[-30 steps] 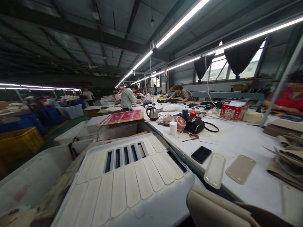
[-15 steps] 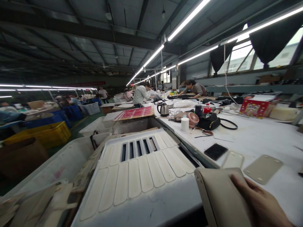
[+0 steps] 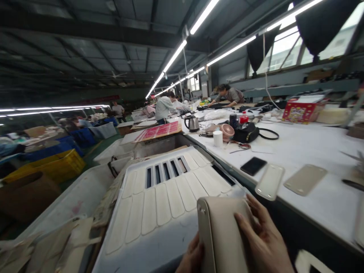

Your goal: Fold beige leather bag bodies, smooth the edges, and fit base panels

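Beige panel held in both hands above the white lid, beside the table.
Right hand (image 3: 263,242) clasps the panel (image 3: 220,227) from the right, fingers spread across its face. Left hand (image 3: 192,258), mostly cut off, grips its lower left edge. Judged step: piece carried, not set down. Placing it calls for a level two-hand hold, as the lid (image 3: 170,193) is ribbed, slotted plastic. The panel is smooth, leather-like and round-cornered. A matching piece (image 3: 305,179) and a phone (image 3: 253,165) lie on the table (image 3: 301,148).
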`<action>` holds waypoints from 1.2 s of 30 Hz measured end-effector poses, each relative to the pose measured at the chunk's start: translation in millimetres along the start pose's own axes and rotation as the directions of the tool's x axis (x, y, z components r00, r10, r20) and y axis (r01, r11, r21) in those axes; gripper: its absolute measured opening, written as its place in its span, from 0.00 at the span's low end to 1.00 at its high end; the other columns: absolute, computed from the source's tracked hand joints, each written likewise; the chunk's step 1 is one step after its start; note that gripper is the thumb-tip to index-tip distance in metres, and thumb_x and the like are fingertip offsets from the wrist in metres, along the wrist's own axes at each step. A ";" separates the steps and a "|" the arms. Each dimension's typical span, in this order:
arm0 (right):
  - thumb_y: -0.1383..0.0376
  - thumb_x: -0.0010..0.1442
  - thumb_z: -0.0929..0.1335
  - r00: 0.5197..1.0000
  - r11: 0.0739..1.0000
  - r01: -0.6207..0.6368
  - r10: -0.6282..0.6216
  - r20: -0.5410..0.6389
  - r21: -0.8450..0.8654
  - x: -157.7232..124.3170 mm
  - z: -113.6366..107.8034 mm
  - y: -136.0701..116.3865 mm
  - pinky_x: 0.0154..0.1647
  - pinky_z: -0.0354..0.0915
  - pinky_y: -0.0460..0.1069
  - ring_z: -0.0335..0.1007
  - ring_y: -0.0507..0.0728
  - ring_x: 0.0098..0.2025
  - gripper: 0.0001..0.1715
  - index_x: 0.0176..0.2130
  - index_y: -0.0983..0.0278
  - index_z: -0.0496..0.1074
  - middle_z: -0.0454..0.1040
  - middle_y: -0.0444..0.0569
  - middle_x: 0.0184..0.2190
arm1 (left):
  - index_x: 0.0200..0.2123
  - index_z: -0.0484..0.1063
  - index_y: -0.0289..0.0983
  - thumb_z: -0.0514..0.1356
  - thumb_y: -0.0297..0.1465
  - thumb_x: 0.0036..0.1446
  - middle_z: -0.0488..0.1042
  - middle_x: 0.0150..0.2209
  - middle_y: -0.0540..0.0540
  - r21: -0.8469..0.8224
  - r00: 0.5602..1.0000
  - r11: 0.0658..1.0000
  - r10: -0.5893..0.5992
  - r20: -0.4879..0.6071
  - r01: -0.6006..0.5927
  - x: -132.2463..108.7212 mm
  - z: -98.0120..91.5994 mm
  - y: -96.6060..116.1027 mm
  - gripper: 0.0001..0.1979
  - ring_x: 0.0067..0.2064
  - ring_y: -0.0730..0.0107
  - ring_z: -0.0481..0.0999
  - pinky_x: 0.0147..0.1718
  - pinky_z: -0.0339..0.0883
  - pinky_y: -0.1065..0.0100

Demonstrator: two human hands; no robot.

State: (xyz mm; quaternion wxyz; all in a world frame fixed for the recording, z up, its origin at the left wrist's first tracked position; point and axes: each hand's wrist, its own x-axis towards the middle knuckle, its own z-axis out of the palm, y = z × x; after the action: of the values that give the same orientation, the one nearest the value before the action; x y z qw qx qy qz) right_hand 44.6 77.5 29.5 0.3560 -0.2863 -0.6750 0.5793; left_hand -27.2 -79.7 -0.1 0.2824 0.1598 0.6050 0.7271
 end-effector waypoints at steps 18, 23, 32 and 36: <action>0.54 0.70 0.57 0.998 0.977 -0.064 0.060 -0.027 -0.202 -72.3 -23.9 -5.1 0.46 0.69 0.51 0.75 0.62 0.47 0.26 0.59 0.65 0.64 0.77 0.57 0.46 | 0.54 0.73 0.41 0.56 0.41 0.63 0.70 0.51 0.43 0.391 0.940 0.855 0.325 0.106 -0.340 1.0 46.4 -22.1 0.19 0.54 0.61 0.71 0.53 0.67 0.63; 0.49 0.68 0.58 0.988 0.976 -0.146 0.134 -0.079 -0.162 -72.4 -27.0 -2.7 0.32 0.65 0.48 0.73 0.58 0.33 0.21 0.40 0.62 0.68 0.75 0.50 0.31 | 0.51 0.74 0.42 0.55 0.40 0.65 0.69 0.51 0.44 0.384 0.929 0.846 0.335 0.155 -0.369 -2.0 52.5 -21.4 0.16 0.53 0.63 0.71 0.53 0.65 0.65; 0.46 0.65 0.61 0.985 0.983 -0.143 0.131 -0.109 -0.113 -74.1 -46.8 7.6 0.30 0.63 0.48 0.69 0.56 0.31 0.23 0.38 0.63 0.68 0.75 0.50 0.33 | 0.62 0.63 0.46 0.55 0.38 0.65 0.61 0.61 0.42 0.419 0.895 0.791 0.384 0.228 -0.446 -2.7 70.9 -25.6 0.23 0.62 0.56 0.61 0.62 0.55 0.55; 0.46 0.65 0.62 0.988 0.988 -0.148 0.146 -0.049 -0.041 -83.9 -51.5 10.5 0.31 0.67 0.49 0.71 0.57 0.31 0.24 0.44 0.64 0.69 0.77 0.52 0.37 | 0.67 0.51 0.50 0.56 0.40 0.65 0.49 0.70 0.48 0.215 0.864 0.864 0.371 0.339 -0.456 20.9 80.8 -12.7 0.30 0.70 0.58 0.48 0.67 0.44 0.57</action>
State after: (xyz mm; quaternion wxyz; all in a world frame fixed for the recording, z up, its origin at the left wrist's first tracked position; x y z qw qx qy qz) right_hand 135.1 42.0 10.6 0.3213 -0.3565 -0.6566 0.5819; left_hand 5.5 -1.9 2.8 0.1764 0.4300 0.6078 0.6439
